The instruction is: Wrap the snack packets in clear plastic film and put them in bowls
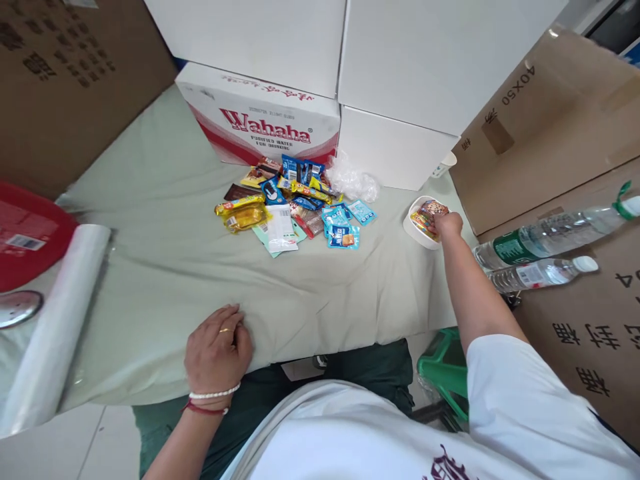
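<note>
My right hand (451, 226) reaches to a white plastic tub (416, 235) on the right of the table. Its fingers are closed on a brown-and-red snack packet (437, 207) at the tub's top. Other colourful wrapped snacks (421, 221) lie inside beneath it. Near the front edge, my left hand (219, 350) rests on the cloth with its fingers loosely curled together, holding nothing. Beyond it is a pile of packaged snacks: a yellow-wrapped cake (245, 217), a white packet (282, 228), light blue sachets (343, 236) and dark blue packets (295, 169).
A Wahaha carton (270, 127) and white boxes (400, 147) line the back. Crumpled clear plastic (353, 179) sits by the pile. Two water bottles (543, 272) are on the right. A plastic roll (60, 327) and a red object (33, 233) lie left; a green stool (443, 367) stands below.
</note>
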A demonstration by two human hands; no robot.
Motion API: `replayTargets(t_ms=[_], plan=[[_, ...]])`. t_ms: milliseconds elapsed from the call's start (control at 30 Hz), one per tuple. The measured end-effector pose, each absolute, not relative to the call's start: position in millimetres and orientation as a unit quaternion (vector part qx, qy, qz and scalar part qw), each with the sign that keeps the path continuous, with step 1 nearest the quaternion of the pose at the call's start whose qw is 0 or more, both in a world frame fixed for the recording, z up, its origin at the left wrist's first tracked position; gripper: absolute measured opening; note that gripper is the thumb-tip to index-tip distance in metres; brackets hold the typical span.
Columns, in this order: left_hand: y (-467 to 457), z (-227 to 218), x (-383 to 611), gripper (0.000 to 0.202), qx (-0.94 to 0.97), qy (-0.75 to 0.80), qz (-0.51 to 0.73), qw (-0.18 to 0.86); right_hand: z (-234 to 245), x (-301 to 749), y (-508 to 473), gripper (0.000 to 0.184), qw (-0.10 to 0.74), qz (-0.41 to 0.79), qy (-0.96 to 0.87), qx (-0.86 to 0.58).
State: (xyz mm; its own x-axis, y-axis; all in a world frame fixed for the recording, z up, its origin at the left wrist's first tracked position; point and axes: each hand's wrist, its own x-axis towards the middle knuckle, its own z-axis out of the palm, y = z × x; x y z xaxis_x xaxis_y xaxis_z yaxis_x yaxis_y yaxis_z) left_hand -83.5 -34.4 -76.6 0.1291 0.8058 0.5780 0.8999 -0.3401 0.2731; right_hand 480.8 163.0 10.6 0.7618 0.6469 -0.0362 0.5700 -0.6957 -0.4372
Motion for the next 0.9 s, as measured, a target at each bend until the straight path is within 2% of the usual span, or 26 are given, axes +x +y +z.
replayTargets(t_ms=[133, 233, 367, 500, 533, 600, 667, 767, 833, 900], plan=[[-36, -76, -83, 0.021, -0.745, -0.566, -0.344, 0.08, 38, 475, 159, 0.025, 0.132, -0.002, -0.375, -0.917], [-36, -75, -83, 0.022, -0.743, -0.563, -0.352, 0.086, 48, 444, 172, 0.029, 0.122, -0.081, -0.47, -0.871], [-37, -74, -82, 0.022, -0.74, -0.565, -0.353, 0.088, 31, 382, 211, 0.028, 0.129, -0.016, -0.59, -0.797], [-38, -74, -82, 0.022, -0.739, -0.571, -0.348, 0.08, 3, 339, 241, 0.053, 0.106, 0.002, -0.627, -0.772], [-39, -74, -82, 0.021, -0.738, -0.573, -0.347, 0.077, -2, 334, 245, 0.05, 0.099, 0.004, -0.63, -0.77], [-39, -74, -82, 0.022, -0.737, -0.576, -0.347, 0.073, -4, 333, 247, 0.034, 0.093, 0.005, -0.625, -0.775], [-40, -73, -82, 0.022, -0.735, -0.576, -0.35, 0.072, 2, 340, 243, 0.021, 0.158, 0.027, -0.59, -0.791], [-40, -74, -82, 0.022, -0.734, -0.571, -0.359, 0.075, 17, 356, 226, 0.005, 0.347, 0.151, -0.495, -0.782], [-39, -76, -83, 0.022, -0.733, -0.568, -0.366, 0.074, 26, 365, 206, 0.012, 0.421, 0.231, -0.442, -0.758], [-38, -78, -84, 0.023, -0.731, -0.563, -0.38, 0.065, 32, 368, 178, 0.018, 0.439, 0.268, -0.422, -0.747]])
